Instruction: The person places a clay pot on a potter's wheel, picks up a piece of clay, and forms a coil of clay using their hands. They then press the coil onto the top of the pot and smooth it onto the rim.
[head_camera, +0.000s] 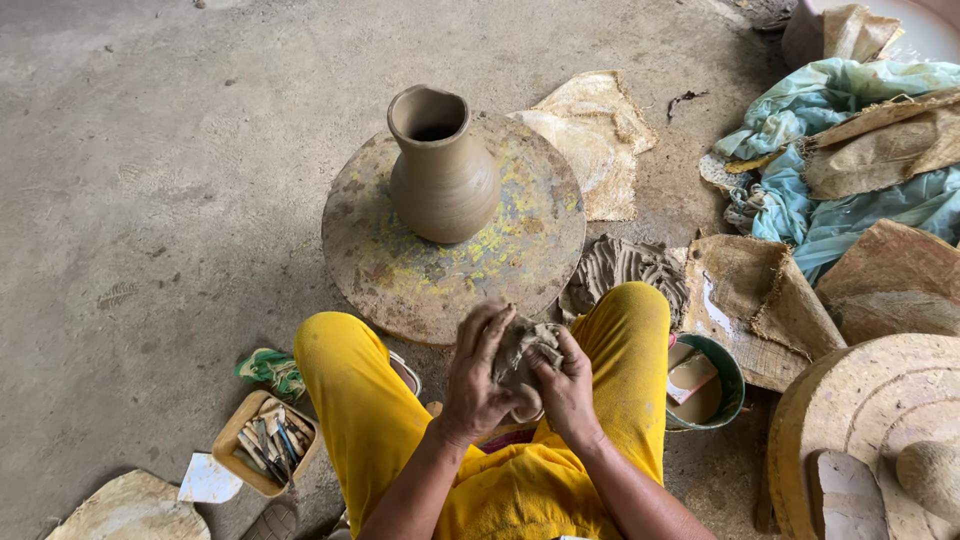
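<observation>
A brown unfired clay jug (442, 170) with a pinched spout stands upright on a round, paint-stained wheel disc (530, 255) on the concrete floor. Just in front of the disc, between my knees in yellow trousers, both hands press a lump of grey clay (518, 355). My left hand (478, 375) wraps the lump's left side. My right hand (568, 385) closes on its right side, fingers curled over it.
A small wooden box of tools (265, 440) sits by my left knee, with a white scrap and green cloth nearby. A green bowl of slip (705, 385) stands at my right. Burlap sacks, turquoise plastic sheeting (830, 150) and a big round stone slab (870, 430) fill the right side.
</observation>
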